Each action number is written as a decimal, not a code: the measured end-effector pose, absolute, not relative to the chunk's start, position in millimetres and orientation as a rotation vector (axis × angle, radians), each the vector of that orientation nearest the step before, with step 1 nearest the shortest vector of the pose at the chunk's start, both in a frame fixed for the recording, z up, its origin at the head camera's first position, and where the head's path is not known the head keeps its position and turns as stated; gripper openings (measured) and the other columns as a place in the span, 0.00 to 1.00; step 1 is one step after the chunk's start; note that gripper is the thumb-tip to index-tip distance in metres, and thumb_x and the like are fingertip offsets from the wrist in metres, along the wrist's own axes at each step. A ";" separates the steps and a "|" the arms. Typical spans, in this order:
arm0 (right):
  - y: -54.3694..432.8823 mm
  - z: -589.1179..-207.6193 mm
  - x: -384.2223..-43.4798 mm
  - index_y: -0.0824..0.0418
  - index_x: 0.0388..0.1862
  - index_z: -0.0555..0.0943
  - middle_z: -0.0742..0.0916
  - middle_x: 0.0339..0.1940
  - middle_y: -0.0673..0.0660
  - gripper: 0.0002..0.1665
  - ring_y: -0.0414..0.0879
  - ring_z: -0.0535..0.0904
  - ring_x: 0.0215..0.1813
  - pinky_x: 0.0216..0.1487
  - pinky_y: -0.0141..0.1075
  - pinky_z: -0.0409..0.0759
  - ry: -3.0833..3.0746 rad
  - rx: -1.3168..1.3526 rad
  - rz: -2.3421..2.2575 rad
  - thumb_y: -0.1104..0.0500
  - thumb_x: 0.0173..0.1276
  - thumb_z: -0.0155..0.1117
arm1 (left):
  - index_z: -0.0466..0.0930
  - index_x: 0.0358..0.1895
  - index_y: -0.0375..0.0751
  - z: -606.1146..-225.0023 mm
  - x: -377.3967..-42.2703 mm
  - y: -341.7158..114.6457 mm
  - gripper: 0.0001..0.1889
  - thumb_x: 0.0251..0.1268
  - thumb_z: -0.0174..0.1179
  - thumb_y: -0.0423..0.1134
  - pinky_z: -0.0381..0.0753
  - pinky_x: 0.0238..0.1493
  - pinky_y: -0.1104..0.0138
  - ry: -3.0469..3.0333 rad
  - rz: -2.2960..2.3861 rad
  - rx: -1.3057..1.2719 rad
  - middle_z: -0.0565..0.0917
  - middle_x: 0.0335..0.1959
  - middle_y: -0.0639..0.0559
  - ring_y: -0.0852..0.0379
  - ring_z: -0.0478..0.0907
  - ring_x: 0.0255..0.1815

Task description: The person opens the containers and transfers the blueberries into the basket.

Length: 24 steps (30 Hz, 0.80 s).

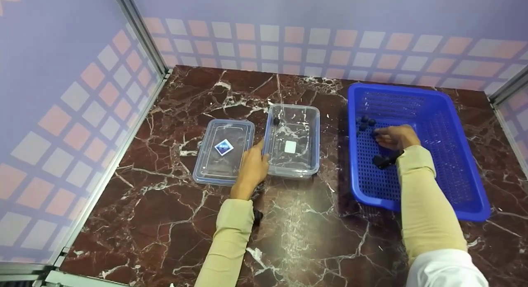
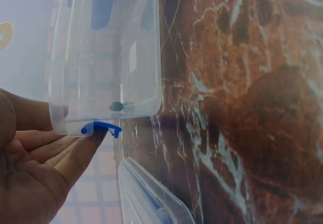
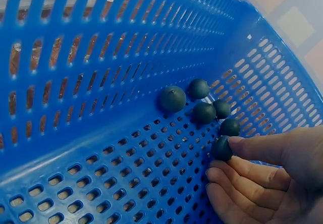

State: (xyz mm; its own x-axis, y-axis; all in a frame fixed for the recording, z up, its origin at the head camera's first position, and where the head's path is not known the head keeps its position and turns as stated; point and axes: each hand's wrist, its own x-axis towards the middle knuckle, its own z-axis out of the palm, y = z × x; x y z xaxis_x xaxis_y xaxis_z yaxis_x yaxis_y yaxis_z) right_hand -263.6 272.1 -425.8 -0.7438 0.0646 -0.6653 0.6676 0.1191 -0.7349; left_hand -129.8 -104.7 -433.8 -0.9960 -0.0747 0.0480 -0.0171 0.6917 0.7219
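Observation:
My left hand [image 1: 252, 167] grips the left side wall of a clear plastic box [image 1: 317, 140], thumb against the wall and fingers by a blue clip [image 2: 103, 126] in the left wrist view. One small dark round ball [image 1: 276, 121] with a pointed tip lies inside that box. Inside the blue slotted basket [image 1: 352, 163], my right hand [image 1: 396, 136] pinches a similar dark green ball [image 3: 221, 149] between thumb and fingers. Several more dark balls [image 3: 204, 113] lie close by in the basket's corner. Whether they are real fruit I cannot tell.
Left of the box lies a clear lid [image 1: 202, 167] with a blue diamond sticker [image 1: 223, 147]. Everything stands on a dark red marbled table [image 1: 165, 229]. Purple panels [image 1: 288, 6] with checkered squares enclose the back and sides.

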 end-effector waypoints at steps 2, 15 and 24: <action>271.1 -426.0 -262.3 0.57 0.23 0.77 0.85 0.17 0.50 0.11 0.39 0.83 0.24 0.42 0.30 0.84 1.963 0.719 -1.650 0.64 0.67 0.61 | 0.66 0.66 0.29 -434.0 -129.9 -104.3 0.26 0.65 0.55 0.29 0.71 0.64 0.54 -2.817 -1.202 0.073 0.76 0.60 0.33 0.39 0.74 0.61; 266.6 -416.6 -261.2 0.58 0.25 0.79 0.86 0.19 0.50 0.09 0.40 0.84 0.28 0.50 0.33 0.82 1.934 0.697 -1.689 0.65 0.67 0.60 | 0.65 0.67 0.28 -435.1 -129.9 -103.8 0.26 0.65 0.54 0.29 0.70 0.66 0.54 -2.821 -1.200 0.073 0.76 0.60 0.32 0.38 0.73 0.62; 236.9 -356.8 -263.2 0.70 0.64 0.66 0.84 0.24 0.50 0.29 0.37 0.82 0.28 0.41 0.26 0.82 2.060 0.544 -1.810 0.64 0.66 0.61 | 0.65 0.67 0.27 -436.5 -130.3 -102.7 0.26 0.65 0.54 0.28 0.69 0.66 0.54 -2.801 -1.197 0.053 0.76 0.58 0.31 0.37 0.73 0.62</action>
